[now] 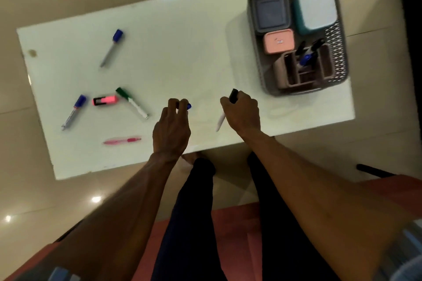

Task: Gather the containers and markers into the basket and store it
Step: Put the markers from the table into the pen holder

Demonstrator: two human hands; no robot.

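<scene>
- Legs (194, 212) in dark trousers stand at the near edge of a white table (182, 40), both forearms reaching out over it.
- Left hand (171, 127) hovers over the near middle of the table, fingers curled round a blue-capped marker (188, 106); only the cap tip shows past the fingertips.
- Right hand (242, 111) grips a black-capped marker (228, 107), the cap poking out above the knuckles and the white barrel slanting down toward the near edge.
- Pink pen (122, 141) lies flat to the left of the left hand, near the table's front.
- Further left sit a pink highlighter (105, 100), a green marker (132, 103) with its cap close to the highlighter's end, perhaps touching it though blur hides this, and a blue marker (74, 111) at the far left.
- Another blue marker (113, 47) lies alone, farther back on the left.
- Grey basket (338, 52) stands at the far right corner of the table, well apart from the loose markers.
- Inside it, nearest, a brown organiser (283, 72) holds several markers upright; behind that is a pink container (278, 41), then a grey container (270, 12) and a teal container (315, 6) with a pale lid.
</scene>
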